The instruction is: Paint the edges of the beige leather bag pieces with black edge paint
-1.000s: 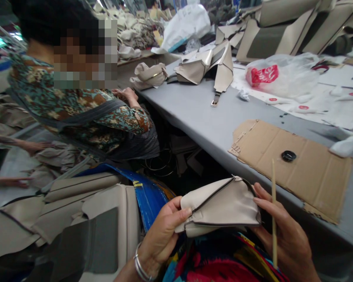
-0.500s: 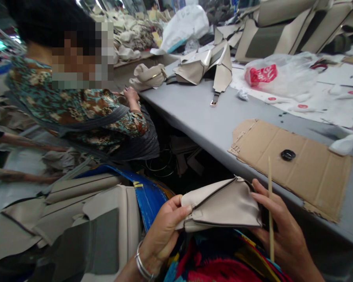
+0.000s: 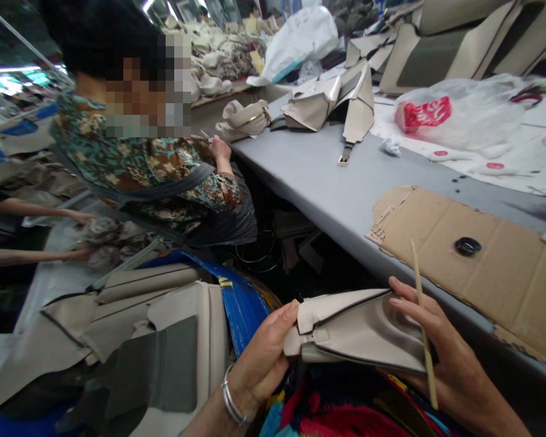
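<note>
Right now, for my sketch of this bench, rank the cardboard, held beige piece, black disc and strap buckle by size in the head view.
1. Cardboard
2. Held beige piece
3. Black disc
4. Strap buckle

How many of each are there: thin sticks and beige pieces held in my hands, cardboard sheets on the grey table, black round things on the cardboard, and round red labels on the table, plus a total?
Thin stick: 1
Beige piece: 1
Cardboard sheet: 1
Black round thing: 1
Round red labels: 2
Total: 6
</note>
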Action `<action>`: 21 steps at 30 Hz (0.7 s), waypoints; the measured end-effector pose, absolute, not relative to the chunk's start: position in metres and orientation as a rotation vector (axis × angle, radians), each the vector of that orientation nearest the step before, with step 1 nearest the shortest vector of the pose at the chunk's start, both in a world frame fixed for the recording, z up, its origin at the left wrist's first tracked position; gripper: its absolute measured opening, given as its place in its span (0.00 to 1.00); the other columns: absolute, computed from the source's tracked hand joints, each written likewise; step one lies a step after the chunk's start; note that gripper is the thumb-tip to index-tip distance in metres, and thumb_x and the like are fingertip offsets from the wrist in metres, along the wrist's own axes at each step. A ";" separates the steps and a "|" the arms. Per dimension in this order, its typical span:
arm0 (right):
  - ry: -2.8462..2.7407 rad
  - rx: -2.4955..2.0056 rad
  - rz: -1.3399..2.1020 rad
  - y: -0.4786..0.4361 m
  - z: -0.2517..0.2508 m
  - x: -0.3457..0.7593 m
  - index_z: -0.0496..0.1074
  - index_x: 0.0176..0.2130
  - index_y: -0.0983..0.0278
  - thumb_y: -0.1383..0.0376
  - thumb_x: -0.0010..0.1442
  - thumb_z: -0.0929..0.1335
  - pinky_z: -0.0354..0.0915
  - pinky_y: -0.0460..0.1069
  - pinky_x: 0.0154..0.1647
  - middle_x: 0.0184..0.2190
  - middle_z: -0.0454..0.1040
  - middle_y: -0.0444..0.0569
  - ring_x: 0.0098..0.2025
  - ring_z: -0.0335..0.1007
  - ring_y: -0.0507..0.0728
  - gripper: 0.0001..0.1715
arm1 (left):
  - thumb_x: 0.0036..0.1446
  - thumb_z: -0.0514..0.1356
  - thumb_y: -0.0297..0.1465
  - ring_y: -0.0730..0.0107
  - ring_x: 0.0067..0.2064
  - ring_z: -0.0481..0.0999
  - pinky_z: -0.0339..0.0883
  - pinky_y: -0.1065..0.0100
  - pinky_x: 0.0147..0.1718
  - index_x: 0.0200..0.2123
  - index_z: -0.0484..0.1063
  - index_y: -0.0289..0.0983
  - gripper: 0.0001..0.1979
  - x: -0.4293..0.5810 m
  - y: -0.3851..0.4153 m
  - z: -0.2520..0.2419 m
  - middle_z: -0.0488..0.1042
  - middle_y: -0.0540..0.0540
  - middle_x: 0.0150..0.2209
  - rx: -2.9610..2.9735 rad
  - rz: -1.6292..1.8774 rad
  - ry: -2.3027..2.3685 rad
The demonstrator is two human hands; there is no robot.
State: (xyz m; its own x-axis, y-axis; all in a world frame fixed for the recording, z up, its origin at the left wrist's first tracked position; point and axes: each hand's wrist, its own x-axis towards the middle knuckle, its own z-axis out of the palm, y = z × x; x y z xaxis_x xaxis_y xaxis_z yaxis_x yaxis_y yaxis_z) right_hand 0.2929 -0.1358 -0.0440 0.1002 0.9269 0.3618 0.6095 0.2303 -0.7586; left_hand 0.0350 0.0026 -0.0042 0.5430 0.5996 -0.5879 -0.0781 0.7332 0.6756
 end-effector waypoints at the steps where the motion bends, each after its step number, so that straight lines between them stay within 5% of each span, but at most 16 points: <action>1: -1.604 -1.476 0.442 -0.136 -0.045 0.293 0.60 0.67 0.59 0.60 0.60 0.76 0.61 0.68 0.68 0.71 0.55 0.61 0.70 0.56 0.72 0.42 | 0.69 0.57 0.42 0.72 0.30 0.70 0.66 0.71 0.31 0.34 0.74 0.33 0.18 0.034 0.003 -0.004 0.73 0.46 0.30 0.637 0.436 0.906; 7: -1.579 -1.498 0.447 -0.136 -0.047 0.293 0.60 0.66 0.58 0.60 0.59 0.77 0.63 0.68 0.67 0.71 0.55 0.60 0.70 0.55 0.72 0.43 | 0.71 0.50 0.47 0.69 0.32 0.71 0.66 0.68 0.31 0.37 0.75 0.33 0.25 0.025 0.008 -0.009 0.72 0.45 0.33 0.613 0.403 0.861; 14: -1.540 -1.517 0.434 -0.133 -0.046 0.289 0.60 0.66 0.58 0.61 0.59 0.77 0.62 0.67 0.67 0.70 0.56 0.59 0.70 0.55 0.71 0.42 | 0.69 0.53 0.49 0.64 0.36 0.75 0.72 0.66 0.35 0.46 0.78 0.34 0.25 0.014 0.006 -0.008 0.77 0.41 0.38 0.637 0.445 0.869; 18: -1.536 -1.542 0.394 -0.130 -0.043 0.284 0.59 0.66 0.58 0.59 0.60 0.77 0.62 0.65 0.67 0.70 0.55 0.60 0.71 0.53 0.70 0.43 | 0.55 0.68 0.51 0.52 0.51 0.76 0.68 0.58 0.55 0.54 0.77 0.36 0.30 0.006 0.003 -0.017 0.79 0.38 0.49 0.829 0.446 0.790; 21: -1.559 -1.553 0.339 -0.127 -0.041 0.280 0.57 0.67 0.59 0.55 0.59 0.77 0.62 0.63 0.68 0.71 0.54 0.61 0.71 0.53 0.69 0.45 | 0.44 0.74 0.52 0.41 0.52 0.77 0.66 0.49 0.59 0.48 0.81 0.37 0.33 0.006 0.005 -0.029 0.82 0.36 0.46 1.006 0.295 0.791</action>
State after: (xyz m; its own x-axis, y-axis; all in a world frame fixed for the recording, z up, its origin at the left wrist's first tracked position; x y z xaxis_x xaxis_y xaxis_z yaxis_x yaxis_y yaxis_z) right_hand 0.2796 -0.1267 -0.0410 0.1734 0.9068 0.3842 0.6651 0.1798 -0.7247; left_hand 0.0057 0.0046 -0.0291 0.6921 0.5612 -0.4539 0.1266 0.5246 0.8419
